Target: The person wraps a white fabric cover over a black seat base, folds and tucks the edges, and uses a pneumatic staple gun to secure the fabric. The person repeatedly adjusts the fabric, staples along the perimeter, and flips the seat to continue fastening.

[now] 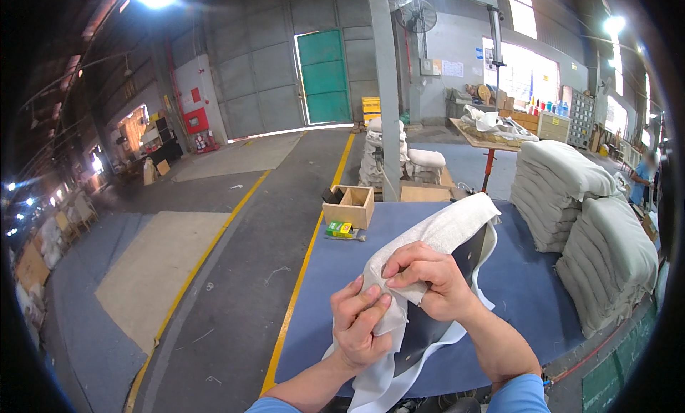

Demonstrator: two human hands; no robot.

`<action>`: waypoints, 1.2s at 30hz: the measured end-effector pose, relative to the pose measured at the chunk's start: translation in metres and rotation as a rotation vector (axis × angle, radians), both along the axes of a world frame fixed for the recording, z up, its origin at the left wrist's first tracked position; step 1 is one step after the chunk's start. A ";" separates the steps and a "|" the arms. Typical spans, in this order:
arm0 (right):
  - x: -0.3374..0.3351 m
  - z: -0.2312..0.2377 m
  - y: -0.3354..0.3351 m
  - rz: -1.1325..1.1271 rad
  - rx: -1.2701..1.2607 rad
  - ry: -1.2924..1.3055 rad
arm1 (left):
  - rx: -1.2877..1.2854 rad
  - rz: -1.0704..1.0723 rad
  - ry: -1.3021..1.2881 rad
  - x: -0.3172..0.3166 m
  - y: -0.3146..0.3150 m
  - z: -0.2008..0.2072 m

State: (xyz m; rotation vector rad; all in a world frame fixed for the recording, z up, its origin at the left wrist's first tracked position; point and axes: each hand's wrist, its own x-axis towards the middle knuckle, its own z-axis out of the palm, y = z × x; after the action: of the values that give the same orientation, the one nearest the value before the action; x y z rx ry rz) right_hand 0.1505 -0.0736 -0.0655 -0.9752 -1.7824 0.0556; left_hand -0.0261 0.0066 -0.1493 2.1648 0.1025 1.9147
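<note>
Got my left hand [362, 326] and right hand [435, 281] pinched on an off-white fabric cover [439, 231], kinda bunched, stretching toward 1 o'clock.

The person wears light blue: the left sleeve [273, 406] shows between six and seven o'clock, the right sleeve [521, 396] between four and five. Both look short, though the rim crops them. Forearms [503, 345] and hands [362, 329] are bare.

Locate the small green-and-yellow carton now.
In the head view, the small green-and-yellow carton lies toward the far left corner of the blue tabletop, on the near side of the open light-wood box and beyond the left hand.
</note>
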 end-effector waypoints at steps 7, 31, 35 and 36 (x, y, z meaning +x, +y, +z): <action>0.005 0.008 -0.003 0.061 -0.002 -0.024 | 0.036 0.032 0.002 0.004 0.005 -0.004; -0.017 0.010 -0.040 -0.204 0.019 0.080 | -0.392 -0.781 0.321 -0.007 0.036 0.060; -0.021 -0.001 -0.037 -0.269 0.104 0.101 | -0.213 -0.669 0.174 0.024 0.034 0.044; -0.020 -0.004 -0.037 -0.289 0.128 0.093 | -0.215 -0.642 0.147 0.028 0.031 0.043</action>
State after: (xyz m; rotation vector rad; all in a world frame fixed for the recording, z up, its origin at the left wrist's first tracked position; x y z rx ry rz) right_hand 0.1304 -0.1109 -0.0696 -1.1094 -1.5259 -0.1898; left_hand 0.0015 0.0375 -0.1065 1.8822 -0.3102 1.3202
